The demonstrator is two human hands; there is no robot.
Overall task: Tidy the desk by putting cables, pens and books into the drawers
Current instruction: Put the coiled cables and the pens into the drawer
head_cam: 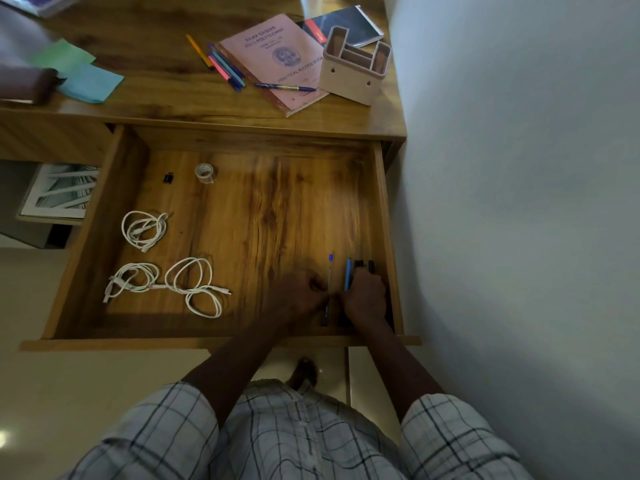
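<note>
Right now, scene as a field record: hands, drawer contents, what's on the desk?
left hand: pinches thin pen, inside drawer
right hand: grips blue and black pens, drawer's right front corner
drawer: open
in drawer: three white cables, tape
on desk: loose pens, pink book, black book, holder
</note>
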